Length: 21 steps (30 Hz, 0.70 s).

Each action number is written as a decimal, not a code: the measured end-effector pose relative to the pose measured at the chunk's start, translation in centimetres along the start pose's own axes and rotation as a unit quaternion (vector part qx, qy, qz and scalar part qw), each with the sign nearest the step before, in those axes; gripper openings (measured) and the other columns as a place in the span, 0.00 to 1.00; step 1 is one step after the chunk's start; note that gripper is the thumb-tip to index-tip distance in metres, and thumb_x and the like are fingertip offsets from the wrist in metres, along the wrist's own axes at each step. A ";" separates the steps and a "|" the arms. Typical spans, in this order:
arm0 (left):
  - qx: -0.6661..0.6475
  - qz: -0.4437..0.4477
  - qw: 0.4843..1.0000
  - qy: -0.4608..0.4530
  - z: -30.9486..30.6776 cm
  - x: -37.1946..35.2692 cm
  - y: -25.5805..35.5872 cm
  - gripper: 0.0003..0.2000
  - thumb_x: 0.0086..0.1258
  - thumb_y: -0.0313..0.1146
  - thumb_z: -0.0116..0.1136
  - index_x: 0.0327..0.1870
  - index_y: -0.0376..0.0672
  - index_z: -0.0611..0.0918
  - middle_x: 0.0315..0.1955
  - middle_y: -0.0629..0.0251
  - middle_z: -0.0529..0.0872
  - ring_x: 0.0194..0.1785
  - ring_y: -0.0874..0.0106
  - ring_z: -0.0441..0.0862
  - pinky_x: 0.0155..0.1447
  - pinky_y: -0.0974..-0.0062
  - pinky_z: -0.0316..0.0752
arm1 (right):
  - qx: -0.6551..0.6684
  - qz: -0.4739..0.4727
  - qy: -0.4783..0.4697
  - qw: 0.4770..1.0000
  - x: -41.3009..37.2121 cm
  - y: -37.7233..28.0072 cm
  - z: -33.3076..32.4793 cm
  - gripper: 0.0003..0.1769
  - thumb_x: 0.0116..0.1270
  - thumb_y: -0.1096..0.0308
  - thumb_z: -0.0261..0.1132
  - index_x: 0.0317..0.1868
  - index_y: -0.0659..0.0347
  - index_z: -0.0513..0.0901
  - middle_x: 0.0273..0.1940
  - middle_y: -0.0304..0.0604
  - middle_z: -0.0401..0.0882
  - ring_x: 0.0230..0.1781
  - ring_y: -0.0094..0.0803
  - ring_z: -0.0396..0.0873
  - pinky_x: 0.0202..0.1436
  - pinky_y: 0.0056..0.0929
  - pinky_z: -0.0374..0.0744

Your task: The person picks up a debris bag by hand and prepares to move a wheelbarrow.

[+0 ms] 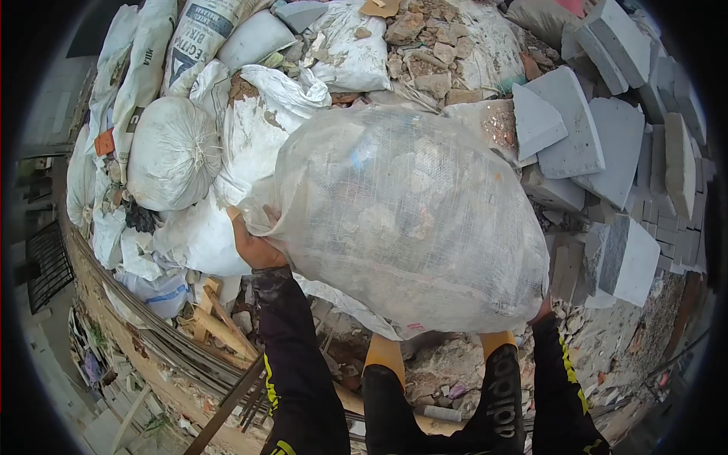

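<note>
A large, full, see-through woven sack (409, 220) lies across the middle of the view, with pale lumpy contents showing dimly through it. At its left end, my left hand (256, 241) grips a bunched fold of the sack, fingers partly tucked behind the material. My right hand (543, 311) is at the sack's lower right corner; only a small part shows beside the sleeve, and its fingers are hidden under or behind the sack. White sacks (262, 114) lie directly behind and left of it.
Tied white sacks (176, 154) are piled at the left. Broken rubble (432, 57) lies at the back. Grey concrete blocks (565, 121) are stacked loosely at the right. Wood pieces (225, 322) and long metal bars (163, 330) lie at lower left, with debris around my legs.
</note>
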<state>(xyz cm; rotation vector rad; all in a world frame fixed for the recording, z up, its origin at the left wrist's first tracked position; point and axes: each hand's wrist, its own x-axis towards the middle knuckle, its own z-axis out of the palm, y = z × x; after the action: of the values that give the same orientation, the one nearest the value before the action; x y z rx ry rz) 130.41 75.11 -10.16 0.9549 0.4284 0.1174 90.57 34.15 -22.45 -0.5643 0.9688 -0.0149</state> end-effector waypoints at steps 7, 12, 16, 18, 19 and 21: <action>0.027 0.011 0.996 0.081 -2.8 -10.7 4.9 0.11 0.67 0.41 0.46 0.36 0.42 0.72 0.29 0.69 0.75 0.29 0.75 0.73 0.31 0.76 0.71 | -0.452 -0.158 0.002 0.878 -4.9 -0.2 -1.2 0.18 0.64 0.62 0.50 0.47 0.66 0.76 0.42 0.43 0.79 0.44 0.33 0.77 0.48 0.31 0.73; 0.074 -0.022 0.985 0.152 -1.3 -20.1 11.7 0.10 0.66 0.40 0.46 0.36 0.43 0.73 0.29 0.69 0.75 0.31 0.74 0.75 0.32 0.76 0.72 | -0.475 -0.196 0.076 0.855 -13.5 -5.4 8.0 0.09 0.58 0.71 0.53 0.31 0.67 0.78 0.23 0.54 0.72 0.23 0.39 0.72 0.28 0.34 0.66; 0.058 -0.021 0.982 0.178 -4.2 -23.4 14.2 0.14 0.66 0.40 0.42 0.39 0.37 0.74 0.27 0.64 0.78 0.30 0.72 0.78 0.34 0.73 0.74 | -0.333 -0.125 0.068 0.932 -21.1 -12.2 20.8 0.10 0.60 0.70 0.54 0.36 0.65 0.79 0.25 0.51 0.74 0.25 0.35 0.73 0.30 0.28 0.69; 0.082 -0.039 0.978 0.186 -4.6 -24.1 14.6 0.15 0.65 0.41 0.42 0.38 0.37 0.74 0.27 0.64 0.78 0.31 0.70 0.78 0.36 0.70 0.74 | -0.447 -0.128 0.053 0.884 -19.2 -12.7 19.0 0.10 0.57 0.71 0.55 0.38 0.64 0.79 0.28 0.51 0.77 0.29 0.39 0.76 0.32 0.30 0.71; 0.102 -0.055 0.974 0.196 -5.1 -25.2 15.0 0.15 0.65 0.41 0.42 0.38 0.37 0.75 0.27 0.64 0.78 0.31 0.69 0.78 0.37 0.68 0.74 | -0.471 -0.111 0.056 0.873 -18.9 -12.5 18.4 0.09 0.57 0.72 0.56 0.37 0.64 0.79 0.29 0.51 0.77 0.30 0.40 0.77 0.33 0.31 0.71; 0.105 -0.084 0.962 0.240 -5.0 -26.3 14.5 0.15 0.65 0.41 0.43 0.36 0.36 0.76 0.28 0.63 0.79 0.32 0.68 0.78 0.39 0.67 0.74 | -0.514 -0.137 0.050 0.845 -17.4 -11.5 16.0 0.08 0.55 0.73 0.56 0.35 0.64 0.80 0.29 0.52 0.77 0.32 0.43 0.77 0.35 0.33 0.72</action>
<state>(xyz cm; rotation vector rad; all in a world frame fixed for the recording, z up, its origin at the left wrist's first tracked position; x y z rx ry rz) 105.78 79.91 7.07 1.0926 0.9830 0.1523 95.69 35.88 3.27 -1.7120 0.9382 0.2384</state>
